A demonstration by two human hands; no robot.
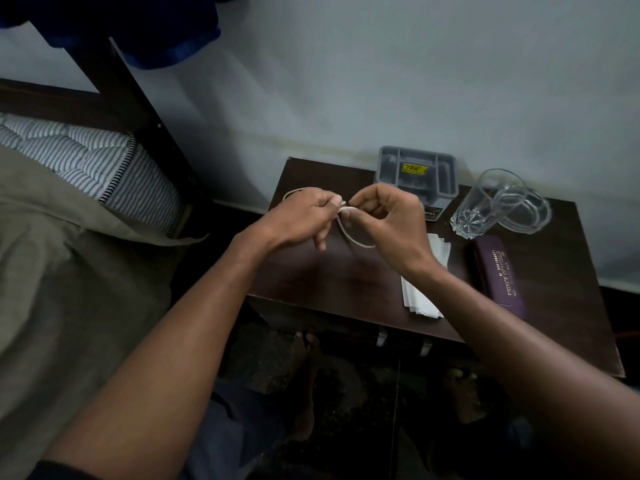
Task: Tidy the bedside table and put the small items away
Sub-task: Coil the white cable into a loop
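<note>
Right now I have both hands above the table (311, 271), the left hand (304, 216) and the right hand (384, 220) each pinching the pale cord (356, 241), which loops down between them; it looks half-coiled, not yet put away. Behind my hands the grey organizer (417, 171) stands at the wall, its compartments seemingly bare. To the right, a glass (485, 202) leans beside a clear dish (526, 211), with the purple glasses case (497, 275) and white papers (420, 299) loose nearby. I judge the tidying barely started.
</note>
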